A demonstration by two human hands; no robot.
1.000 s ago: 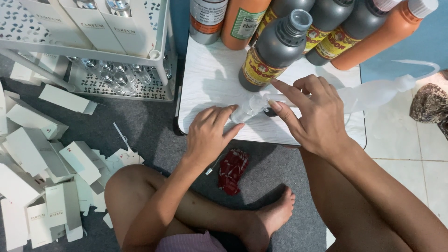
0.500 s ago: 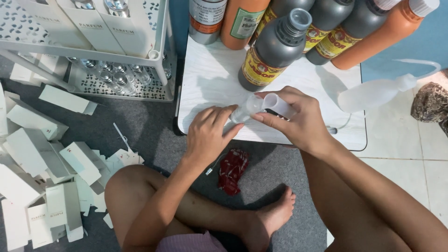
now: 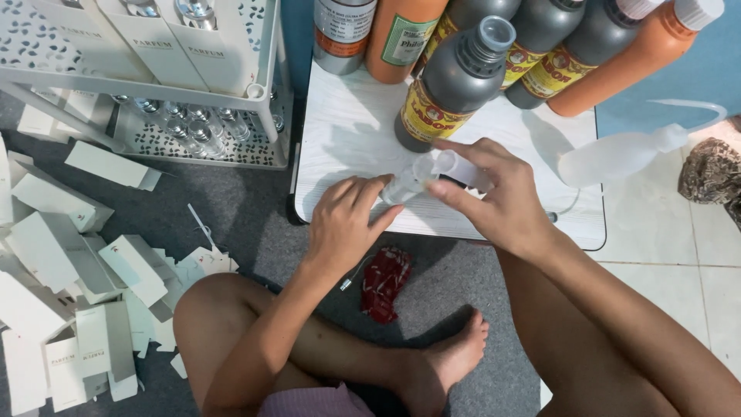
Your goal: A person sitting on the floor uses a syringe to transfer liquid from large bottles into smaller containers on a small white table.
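I sit cross-legged on grey carpet before a low white table (image 3: 347, 131). My left hand (image 3: 345, 220) rests at the table's front edge and grips a small clear glass bottle (image 3: 401, 187). My right hand (image 3: 503, 199) holds a translucent plastic tube (image 3: 461, 166) tilted against the bottle's mouth, thumb and fingers wrapped around it. A grey bottle with a yellow label and an open neck (image 3: 455, 77) stands just behind both hands.
Orange, grey and silver bottles (image 3: 401, 31) line the table's back. A white squeeze bottle with a bent spout (image 3: 617, 154) lies at the right. A white rack (image 3: 154, 85) holds boxes and glass vials on the left. White cartons (image 3: 69, 278) litter the carpet; a red wrapper (image 3: 384, 282) lies by my foot.
My right hand picked up the translucent tube from the table, lifted it, and now tilts it onto the mouth of the small bottle. The left hand stayed put.
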